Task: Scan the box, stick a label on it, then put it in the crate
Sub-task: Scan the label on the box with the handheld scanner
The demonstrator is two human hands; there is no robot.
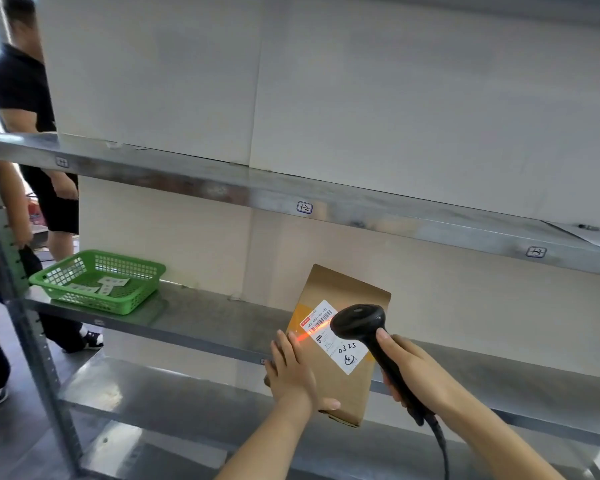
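Note:
A flat brown cardboard box point(340, 382) is tilted up in front of the middle shelf, its white shipping label point(336, 336) facing me. My left hand point(291, 372) grips the box's left edge, thumb on the front. My right hand point(409, 368) holds a black corded barcode scanner point(364, 323) just right of the label. An orange-red scan line runs across the barcode and onto my left fingers. A green plastic crate point(97, 280) with several small white labels inside sits on the shelf at the left.
A grey metal shelving rack point(222, 320) fills the view, with shelves above and below and an upright post at the left. Pale cardboard panels line its back. Two people stand beyond the rack at the far left.

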